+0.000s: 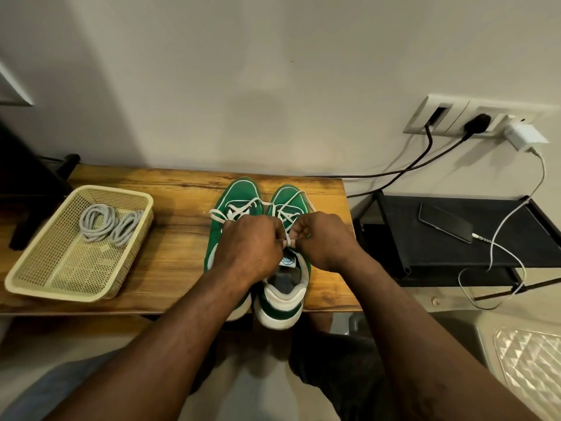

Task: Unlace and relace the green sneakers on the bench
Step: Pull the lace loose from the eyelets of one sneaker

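Observation:
Two green sneakers with white soles stand side by side on the wooden bench (170,244), toes toward the wall. The left sneaker (236,196) is partly hidden under my left hand (252,247). The right sneaker (288,199) has its heel (280,302) hanging over the bench's front edge. My right hand (324,241) and my left hand meet over the right sneaker's tongue, both pinching the white lace (290,243) between their fingertips. Loose lace loops (243,208) spread over both toes.
A beige mesh basket (42,268) with coiled grey laces (109,226) sits on the bench's left part. To the right stands a black rack (455,253) holding a phone (444,226) on a white charging cable. Wall sockets (473,117) with plugs lie above it.

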The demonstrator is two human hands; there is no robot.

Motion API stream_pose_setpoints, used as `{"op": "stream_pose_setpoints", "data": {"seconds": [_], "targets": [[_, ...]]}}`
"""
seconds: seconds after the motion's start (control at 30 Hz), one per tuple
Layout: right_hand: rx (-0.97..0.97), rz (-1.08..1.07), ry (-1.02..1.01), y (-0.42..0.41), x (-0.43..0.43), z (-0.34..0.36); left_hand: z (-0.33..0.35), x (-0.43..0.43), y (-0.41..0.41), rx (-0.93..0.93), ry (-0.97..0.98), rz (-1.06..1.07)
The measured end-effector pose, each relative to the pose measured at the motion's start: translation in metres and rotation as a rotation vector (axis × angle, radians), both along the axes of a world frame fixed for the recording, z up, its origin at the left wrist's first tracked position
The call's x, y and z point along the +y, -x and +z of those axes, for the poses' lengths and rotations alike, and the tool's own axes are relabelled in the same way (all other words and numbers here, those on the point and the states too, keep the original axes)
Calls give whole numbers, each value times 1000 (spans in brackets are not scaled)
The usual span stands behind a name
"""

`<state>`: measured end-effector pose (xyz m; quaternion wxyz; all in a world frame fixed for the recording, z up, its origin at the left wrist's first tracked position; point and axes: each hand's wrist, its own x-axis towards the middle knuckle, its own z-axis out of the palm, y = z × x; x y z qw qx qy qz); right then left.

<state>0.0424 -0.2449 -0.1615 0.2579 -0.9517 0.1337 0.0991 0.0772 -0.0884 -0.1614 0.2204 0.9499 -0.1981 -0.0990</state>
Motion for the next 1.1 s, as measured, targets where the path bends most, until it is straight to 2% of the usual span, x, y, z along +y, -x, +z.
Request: {"op": "stream_pose_setpoints", "data": {"seconds": [0.13, 0.33, 0.5, 0.67, 0.8, 0.87, 0.97, 1.1], "targets": [[43, 7, -32, -1, 3, 0, -1, -1, 2, -51, -54, -10], [126, -119, 17, -4, -3, -2, -1, -3, 6, -109, -98, -14], [29, -38, -123, 2, 1, 9, -5, -3, 4, -116, -118, -15], [15, -88, -109, 1, 4, 8, -5, -4, 5, -104, -69, 0], [122, -121, -371, 6, 7, 20, -3, -4, 5, -96, -55, 11], [139, -205, -554, 6, 8, 25, -3, -4, 6, -92, -55, 16], [26, -433, -918, 3, 6, 32, -3, -3, 6, -88, -53, 22], [-203, -557, -1367, 3, -7, 41, -1, -2, 6, -62, -25, 26]]}}
